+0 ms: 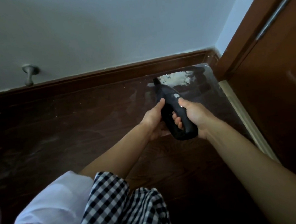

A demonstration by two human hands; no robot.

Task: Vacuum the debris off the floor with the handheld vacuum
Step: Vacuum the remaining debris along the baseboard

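The right hand (pixel 194 112) grips the handle of the black vacuum (pixel 172 109), and the left hand (pixel 153 118) holds its body. Its nozzle points at white debris (pixel 174 79) on the dark floor (pixel 54 121), in the corner by the door (pixel 271 82).

Bare forearms, a black-and-white checked garment (pixel 120 204) and pale lilac trousers (pixel 44 212).

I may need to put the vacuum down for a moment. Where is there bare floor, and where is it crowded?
Bare dark wooden floor lies left of the black handheld vacuum, bordered by the brown baseboard and the checked fabric. The corner by the brown wooden door is crowded: white debris pile at the nozzle, on a clear plastic sheet.
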